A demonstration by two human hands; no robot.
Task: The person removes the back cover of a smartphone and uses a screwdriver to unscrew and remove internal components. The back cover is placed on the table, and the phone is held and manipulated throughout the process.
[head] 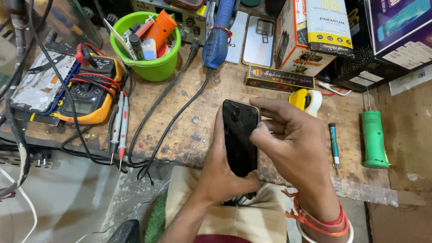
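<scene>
A black smartphone (240, 135) with a cracked, dark screen stands upright over the front edge of a worn wooden workbench (189, 130). My left hand (220, 173) grips it from below and along its left side. My right hand (292, 144) holds its right edge, thumb pressed on the glass and index finger hooked over the top corner. Red and orange threads and a white bangle circle my right wrist.
A yellow multimeter (90, 92) with red and black probes lies left. A green bowl (148, 63) of tools stands behind. A blue rotary tool (218, 38), tape roll (308, 100), small screwdriver (333, 146), green-handled tool (373, 139) and boxes (310, 36) crowd the bench.
</scene>
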